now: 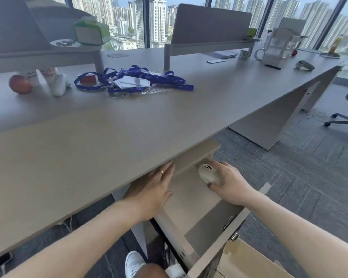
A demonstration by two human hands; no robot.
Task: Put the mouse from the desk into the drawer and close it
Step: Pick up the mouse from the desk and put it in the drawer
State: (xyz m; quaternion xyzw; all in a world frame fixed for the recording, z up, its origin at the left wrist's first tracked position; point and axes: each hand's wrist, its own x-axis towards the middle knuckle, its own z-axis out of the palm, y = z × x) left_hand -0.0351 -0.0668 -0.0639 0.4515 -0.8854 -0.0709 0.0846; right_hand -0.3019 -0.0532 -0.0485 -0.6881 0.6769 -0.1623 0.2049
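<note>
Drawer [191, 205]: pulled out from under the desk; pale floor exposed, front panel nearest the viewer.
Right hand [227, 184]: held inside the drawer opening; fingers curled around the mouse.
Mouse [208, 173]: white, gripped by the right hand, held over the far part of the drawer; contact with the drawer floor cannot be determined.
Left hand [152, 192]: opened flat, fingers extended, laid against the drawer's left side just under the desk edge; a ring is worn.
Desk [109, 125]: wide grey-brown top.
Lanyards [133, 80]: blue, piled with cards farther back on the desk.
Apple [20, 84]: set at far left.
</note>
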